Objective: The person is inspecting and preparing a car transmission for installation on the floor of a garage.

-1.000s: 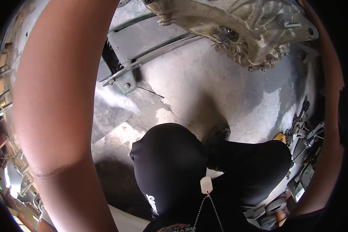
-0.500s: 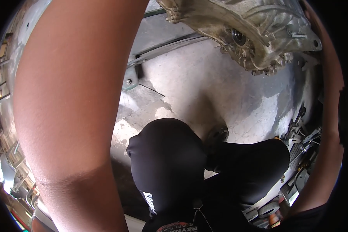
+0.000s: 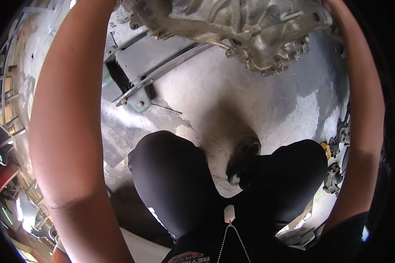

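Note:
A large metal transmission housing [image 3: 237, 26], ribbed and stained, hangs into the top of the view, with bolt bosses along its lower edge. My left arm [image 3: 70, 109] reaches up on its left side and my right arm [image 3: 360, 96] on its right. Both hands lie beyond the upper edge of the picture, so their fingers and what they touch are hidden. Below the housing's left end, a grey-green steel beam with a bolted bracket [image 3: 138, 101], like part of a floor jack, rests low over the floor.
Worn concrete floor [image 3: 197, 83] spreads beneath the housing. My bent knees in black trousers [image 3: 171, 175] and a dark shoe [image 3: 248, 151] are below it. Several metal parts [image 3: 333, 177] lie on the right; racks [image 3: 6, 101] line the left. A tag pendant [image 3: 229, 214] hangs from my neck.
The housing sits further left and higher in the picture. My left arm has shifted left, uncovering more of the steel beam. My right arm shows more fully, and my knees are spread wider.

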`<state>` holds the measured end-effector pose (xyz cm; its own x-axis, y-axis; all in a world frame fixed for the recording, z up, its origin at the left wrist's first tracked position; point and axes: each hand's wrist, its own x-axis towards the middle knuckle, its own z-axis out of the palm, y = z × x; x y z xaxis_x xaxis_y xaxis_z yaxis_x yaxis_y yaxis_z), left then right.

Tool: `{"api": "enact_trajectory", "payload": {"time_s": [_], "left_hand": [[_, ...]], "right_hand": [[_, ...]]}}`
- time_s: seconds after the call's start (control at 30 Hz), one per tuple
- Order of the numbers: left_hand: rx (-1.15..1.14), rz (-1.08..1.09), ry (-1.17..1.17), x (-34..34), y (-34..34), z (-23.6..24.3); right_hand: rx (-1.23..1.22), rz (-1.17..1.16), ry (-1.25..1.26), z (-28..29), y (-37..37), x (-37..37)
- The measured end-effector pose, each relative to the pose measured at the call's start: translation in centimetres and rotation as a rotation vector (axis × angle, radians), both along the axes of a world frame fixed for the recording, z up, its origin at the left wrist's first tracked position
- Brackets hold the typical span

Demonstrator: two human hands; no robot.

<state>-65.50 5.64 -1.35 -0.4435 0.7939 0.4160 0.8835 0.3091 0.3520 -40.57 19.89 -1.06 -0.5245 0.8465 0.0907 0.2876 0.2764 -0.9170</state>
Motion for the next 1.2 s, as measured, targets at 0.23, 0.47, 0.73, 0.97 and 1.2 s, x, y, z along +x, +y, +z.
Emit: {"api": "enact_trajectory", "payload": {"time_s": [0.23,0.47,0.73,0.97,1.2], "left_hand": [[-0.035,0.069,-0.16,0.6,0.0,-0.8],[-0.114,0.036,-0.162,0.7,-0.4,0.6],[0.294,0.14,0.05,1.2,-0.7,-0.5],[0.352,0.441,0.112,2.3,-1.4,0.5],[0.757,0.43,-1.083,4.2,-5.1,-6.1]], "right_hand": [[-0.174,-0.208,0.226,-5.9,1.0,2.1],[0.119,-0.383,0.097,-6.0,0.7,3.4],[0.13,-0.417,-0.062,-4.9,0.9,3.3],[0.106,-0.433,-0.046,-5.2,1.7,2.5],[0.139,-0.422,0.082,-4.8,1.5,2.0]]}}
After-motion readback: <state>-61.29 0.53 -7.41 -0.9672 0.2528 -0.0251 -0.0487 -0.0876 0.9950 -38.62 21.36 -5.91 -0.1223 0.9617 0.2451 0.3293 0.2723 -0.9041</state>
